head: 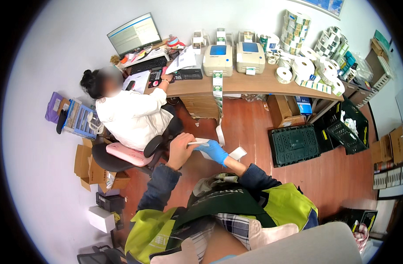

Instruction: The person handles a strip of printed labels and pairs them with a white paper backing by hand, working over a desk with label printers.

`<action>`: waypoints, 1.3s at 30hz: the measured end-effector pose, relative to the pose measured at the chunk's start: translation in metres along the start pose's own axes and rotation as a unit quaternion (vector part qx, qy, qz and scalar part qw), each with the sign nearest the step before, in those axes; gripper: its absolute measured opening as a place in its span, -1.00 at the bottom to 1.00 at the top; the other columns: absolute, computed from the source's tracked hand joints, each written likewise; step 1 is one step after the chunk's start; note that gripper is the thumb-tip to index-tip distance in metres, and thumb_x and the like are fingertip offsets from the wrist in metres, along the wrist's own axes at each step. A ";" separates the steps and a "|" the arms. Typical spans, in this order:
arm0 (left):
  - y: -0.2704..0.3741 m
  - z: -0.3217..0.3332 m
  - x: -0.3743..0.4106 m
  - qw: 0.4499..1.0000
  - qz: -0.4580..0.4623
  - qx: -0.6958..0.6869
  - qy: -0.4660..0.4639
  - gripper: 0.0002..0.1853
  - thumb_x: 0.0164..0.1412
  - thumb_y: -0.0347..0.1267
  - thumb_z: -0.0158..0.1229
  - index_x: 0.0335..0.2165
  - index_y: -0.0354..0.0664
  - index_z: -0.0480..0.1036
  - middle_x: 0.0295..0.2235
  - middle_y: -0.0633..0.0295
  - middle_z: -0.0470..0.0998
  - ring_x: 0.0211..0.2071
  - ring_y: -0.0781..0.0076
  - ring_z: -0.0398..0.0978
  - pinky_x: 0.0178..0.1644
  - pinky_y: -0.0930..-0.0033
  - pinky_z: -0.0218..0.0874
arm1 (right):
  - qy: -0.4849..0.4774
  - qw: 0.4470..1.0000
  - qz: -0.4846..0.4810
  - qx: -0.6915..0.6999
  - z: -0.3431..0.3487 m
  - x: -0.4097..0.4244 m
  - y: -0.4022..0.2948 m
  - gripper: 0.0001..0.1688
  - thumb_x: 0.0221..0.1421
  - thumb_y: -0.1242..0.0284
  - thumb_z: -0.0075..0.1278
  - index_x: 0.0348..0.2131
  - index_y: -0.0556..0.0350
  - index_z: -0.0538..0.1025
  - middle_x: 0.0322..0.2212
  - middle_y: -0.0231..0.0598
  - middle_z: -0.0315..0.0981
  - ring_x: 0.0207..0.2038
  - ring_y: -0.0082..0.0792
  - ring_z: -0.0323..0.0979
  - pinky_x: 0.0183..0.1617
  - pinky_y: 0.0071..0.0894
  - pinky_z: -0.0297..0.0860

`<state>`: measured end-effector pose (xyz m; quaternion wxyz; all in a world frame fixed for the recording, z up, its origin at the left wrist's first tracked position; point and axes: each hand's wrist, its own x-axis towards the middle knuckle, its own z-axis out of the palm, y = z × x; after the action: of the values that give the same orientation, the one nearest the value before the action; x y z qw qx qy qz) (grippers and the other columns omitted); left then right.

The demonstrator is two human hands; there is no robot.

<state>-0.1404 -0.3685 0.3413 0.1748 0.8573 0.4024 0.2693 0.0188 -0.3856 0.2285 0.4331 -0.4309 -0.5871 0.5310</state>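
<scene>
In front of my body, my left hand [181,148] is bare. Its thumb and fingers pinch one end of a thin white strip [198,143], which may be the edge of folded paper. My right hand [215,153] wears a blue glove and grips white paper [205,141] at the strip's other end. Some of this paper is hidden beneath the glove. Past my right wrist, another white paper piece [237,153] shows above the floor; whether it joins the held paper I cannot tell.
A seated person [132,112] works at the desk [185,86] on my left. Two label printers [218,59] stand on it, one trailing a printed label strip [217,89] towards the floor. Label rolls [302,66] crowd the right end. Green plastic crates [295,145] and an open carton [99,168] lie on the floor.
</scene>
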 end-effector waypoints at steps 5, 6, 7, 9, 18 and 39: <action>-0.002 -0.003 -0.011 0.991 -0.051 -0.017 0.120 -0.86 -0.09 -0.51 0.25 -0.57 -0.26 0.40 -0.59 0.13 0.36 -0.51 0.14 0.37 -0.46 0.26 0.17 | 0.175 0.979 -0.041 -0.097 -0.017 -0.031 -0.018 -0.65 0.17 0.30 0.03 -0.13 0.14 0.55 -0.28 -0.20 0.55 -0.20 -0.46 0.48 -0.13 -0.38 0.39; 0.000 -0.009 -0.014 0.989 -0.064 0.000 0.133 -0.86 -0.08 -0.52 0.25 -0.57 -0.27 0.40 -0.60 0.13 0.36 -0.51 0.13 0.38 -0.45 0.26 0.18 | 0.149 0.988 0.029 -0.034 -0.022 -0.037 -0.027 -0.64 0.18 0.30 0.03 -0.11 0.15 0.53 -0.24 -0.19 0.54 -0.16 -0.44 0.46 -0.08 -0.37 0.37; 0.000 -0.010 -0.018 0.989 -0.070 0.004 0.130 -0.87 -0.09 -0.52 0.24 -0.57 -0.26 0.40 -0.60 0.13 0.36 -0.50 0.14 0.38 -0.45 0.26 0.18 | 0.121 0.987 0.102 0.032 -0.026 -0.045 -0.039 -0.62 0.18 0.30 0.02 -0.09 0.16 0.52 -0.20 -0.18 0.52 -0.12 -0.42 0.44 -0.03 -0.36 0.36; 0.006 -0.009 -0.027 0.991 -0.053 0.008 0.124 -0.88 -0.10 -0.53 0.21 -0.56 -0.24 0.39 -0.59 0.13 0.36 -0.49 0.14 0.38 -0.45 0.25 0.19 | -0.024 0.935 0.228 0.271 -0.026 -0.046 -0.042 -0.58 0.19 0.28 0.02 -0.06 0.20 0.48 -0.15 -0.16 0.49 -0.06 -0.37 0.42 0.05 -0.33 0.34; 0.047 -0.002 -0.064 0.994 -0.021 -0.094 -0.058 -0.90 -0.10 -0.54 0.17 -0.49 -0.21 0.44 -0.51 0.17 0.44 -0.45 0.16 0.43 -0.41 0.32 0.25 | -0.104 0.709 0.268 0.644 -0.007 0.028 0.027 -0.70 0.15 0.49 -0.06 -0.12 0.26 0.43 -0.20 -0.03 0.49 -0.08 -0.18 0.45 0.08 -0.25 0.36; -0.190 0.061 -0.382 0.799 -0.176 0.092 -0.568 -0.71 -0.27 -0.37 0.28 -0.41 -0.17 0.54 -0.49 0.01 0.53 -0.44 -0.01 0.48 -0.36 0.09 0.26 | 0.165 0.830 0.067 0.529 -0.024 0.088 0.031 -0.50 0.25 0.46 -0.12 0.16 0.06 0.23 -0.13 0.02 0.47 -0.10 -0.14 0.48 0.03 -0.17 0.40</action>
<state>-0.4193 -0.5562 0.0720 0.3363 0.7829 0.3983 -0.3397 0.0208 -0.2926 0.2037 0.6488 -0.2554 -0.1064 0.7088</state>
